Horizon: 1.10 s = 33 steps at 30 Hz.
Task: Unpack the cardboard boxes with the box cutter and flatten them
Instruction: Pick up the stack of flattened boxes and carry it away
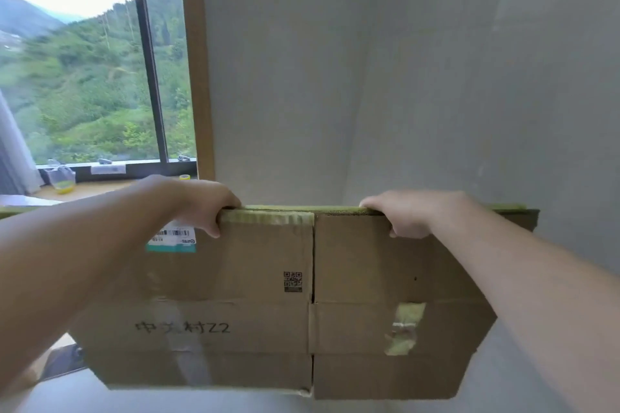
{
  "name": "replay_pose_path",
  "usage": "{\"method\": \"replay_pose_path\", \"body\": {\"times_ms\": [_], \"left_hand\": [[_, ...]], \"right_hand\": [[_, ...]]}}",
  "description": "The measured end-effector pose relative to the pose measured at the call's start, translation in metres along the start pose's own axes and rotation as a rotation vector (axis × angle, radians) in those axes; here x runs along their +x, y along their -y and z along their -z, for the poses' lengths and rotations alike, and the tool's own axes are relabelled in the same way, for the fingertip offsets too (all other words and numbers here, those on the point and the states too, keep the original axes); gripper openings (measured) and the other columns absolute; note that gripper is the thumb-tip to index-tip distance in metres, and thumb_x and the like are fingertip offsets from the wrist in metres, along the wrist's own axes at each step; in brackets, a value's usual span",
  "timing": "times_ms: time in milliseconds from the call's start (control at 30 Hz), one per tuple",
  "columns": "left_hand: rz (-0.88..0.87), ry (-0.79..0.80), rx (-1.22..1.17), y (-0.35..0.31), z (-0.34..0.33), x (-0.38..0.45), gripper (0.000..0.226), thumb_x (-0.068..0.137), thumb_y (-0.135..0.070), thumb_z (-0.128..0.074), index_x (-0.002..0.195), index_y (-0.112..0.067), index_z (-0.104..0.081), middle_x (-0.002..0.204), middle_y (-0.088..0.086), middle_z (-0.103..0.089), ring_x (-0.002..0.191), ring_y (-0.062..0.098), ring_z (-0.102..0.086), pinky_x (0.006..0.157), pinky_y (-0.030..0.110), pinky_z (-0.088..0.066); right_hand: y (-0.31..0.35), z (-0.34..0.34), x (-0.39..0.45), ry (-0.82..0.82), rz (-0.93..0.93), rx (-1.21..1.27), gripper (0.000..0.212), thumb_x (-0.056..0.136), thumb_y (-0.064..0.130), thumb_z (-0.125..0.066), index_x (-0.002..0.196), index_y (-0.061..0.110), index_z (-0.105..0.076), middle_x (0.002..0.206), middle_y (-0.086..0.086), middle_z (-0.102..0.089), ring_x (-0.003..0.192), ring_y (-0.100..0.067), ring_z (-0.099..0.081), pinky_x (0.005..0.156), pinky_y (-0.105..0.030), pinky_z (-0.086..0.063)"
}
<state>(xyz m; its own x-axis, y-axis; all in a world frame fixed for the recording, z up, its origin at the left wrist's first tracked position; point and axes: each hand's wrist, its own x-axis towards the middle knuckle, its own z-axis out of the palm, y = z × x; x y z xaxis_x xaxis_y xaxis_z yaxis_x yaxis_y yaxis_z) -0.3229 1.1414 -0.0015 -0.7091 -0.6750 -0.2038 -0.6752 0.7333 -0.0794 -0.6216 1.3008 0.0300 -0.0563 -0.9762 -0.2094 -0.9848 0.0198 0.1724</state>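
Hands left (204, 206), right (407, 214), gripping seemingly flattened cardboard box (268, 295)

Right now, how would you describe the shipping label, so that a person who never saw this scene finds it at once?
Start at the large flattened cardboard box that both hands hold by its top edge. Look just under the left hand, on the upper left panel. The shipping label is white with a barcode and a teal strip along its bottom; the QR code is printed black directly on the brown cardboard.
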Motion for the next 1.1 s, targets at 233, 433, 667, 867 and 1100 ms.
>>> {"method": "replay_pose_path", "body": {"times_ms": [233,433,667,867,1100], "left_hand": [[0.17,-0.007,-0.108,0.088,0.049,-0.065,0.022,0.068,-0.027,-0.075,0.079,-0.031,-0.057,0.08,-0.007,-0.063,0.071,0.009,-0.06,0.064,0.023,-0.046],[0.364,0.005,-0.118,0.141,0.046,-0.113,0.022,0.07,-0.03,-0.076,0.074,-0.033,-0.055,0.074,-0.011,-0.06,0.064,0.003,-0.056,0.056,0.023,-0.041],[0.671,0.042,-0.138,0.179,0.031,-0.161,0.02,0.07,-0.031,-0.077,0.079,-0.031,-0.059,0.076,-0.01,-0.06,0.067,0.005,-0.056,0.056,0.024,-0.041],[1.027,0.005,-0.278,0.18,0.019,-0.215,0.024,0.07,-0.028,-0.078,0.08,-0.037,-0.059,0.077,-0.015,-0.063,0.071,0.003,-0.059,0.061,0.025,-0.043],[1.409,-0.047,-0.384,0.142,-0.007,-0.299,0.033,0.071,-0.021,-0.079,0.093,-0.031,-0.056,0.09,-0.009,-0.062,0.083,0.012,-0.06,0.079,0.036,-0.049]], "right_hand": [[0.058,0.106,0.07,-0.067,0.108,-0.103,0.043,0.083,0.01,-0.065,0.12,0.028,-0.051,0.111,0.003,-0.056,0.097,-0.022,-0.056,0.082,-0.037,-0.047],[0.119,0.145,0.14,-0.083,0.272,-0.132,0.048,0.079,0.014,-0.074,0.121,0.023,-0.052,0.11,0.002,-0.056,0.096,-0.021,-0.056,0.081,-0.032,-0.046],[0.202,0.175,0.229,-0.162,0.562,-0.246,0.043,0.073,0.021,-0.079,0.105,0.025,-0.05,0.088,0.008,-0.049,0.084,-0.017,-0.05,0.056,-0.024,-0.035],[0.28,0.203,0.285,-0.214,0.943,-0.284,0.039,0.074,0.015,-0.078,0.104,0.019,-0.052,0.084,0.006,-0.048,0.086,-0.019,-0.052,0.07,-0.03,-0.043],[0.39,0.224,0.279,-0.34,1.319,-0.385,0.045,0.079,0.018,-0.074,0.118,0.009,-0.053,0.104,-0.004,-0.053,0.09,-0.019,-0.048,0.069,-0.027,-0.037]]}}
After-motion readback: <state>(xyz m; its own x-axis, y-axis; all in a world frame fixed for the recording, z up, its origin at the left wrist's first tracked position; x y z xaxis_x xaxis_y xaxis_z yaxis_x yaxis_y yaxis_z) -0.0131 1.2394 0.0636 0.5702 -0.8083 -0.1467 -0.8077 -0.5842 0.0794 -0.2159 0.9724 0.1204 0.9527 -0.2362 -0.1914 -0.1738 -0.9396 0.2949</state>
